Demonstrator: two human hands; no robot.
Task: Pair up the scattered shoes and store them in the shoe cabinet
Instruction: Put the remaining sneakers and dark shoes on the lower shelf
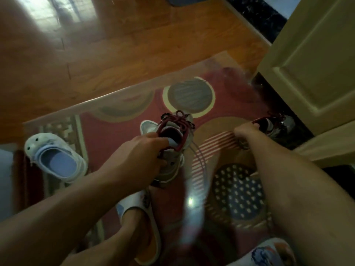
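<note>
My left hand (141,150) grips a white sneaker with dark red laces (175,131) by its collar, held over the patterned rug. My right hand (245,130) grips the matching sneaker (274,124) at its heel, low beside the cream cabinet door (315,60). A white and light blue clog (55,158) lies on the rug at the left, with part of another pale shoe (148,126) behind the held sneaker. The cabinet's inside is hidden.
The red patterned rug (119,123) lies on a wooden floor (115,54). My feet stand in white slippers (142,214) at the bottom of the view. A dark stone strip (257,18) runs along the cabinet.
</note>
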